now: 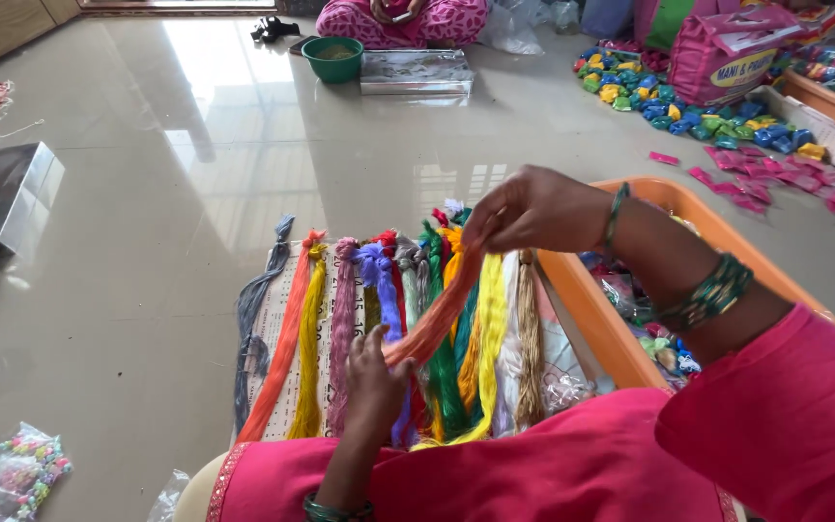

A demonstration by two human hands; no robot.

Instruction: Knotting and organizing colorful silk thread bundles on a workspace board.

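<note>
Several skeins of coloured thread (pixel 340 329) lie side by side on a printed sheet on the floor: grey, orange, yellow, pink, purple, green, white, tan. My right hand (pixel 524 208) pinches the top end of a peach-orange skein (pixel 437 314) and lifts it slantwise over the others. My left hand (pixel 374 377) holds the lower end of that same skein near my lap. Green bangles ring both wrists, and pink sleeves cover my arms.
An orange plastic tub (pixel 591 309) of small packets stands at my right. Coloured packets (pixel 688 111) and pink bags lie at the far right. Another person in pink sits at the top beside a green bowl (pixel 332 58) and a silver box (pixel 416 72). A bead bag (pixel 12 476) lies lower left.
</note>
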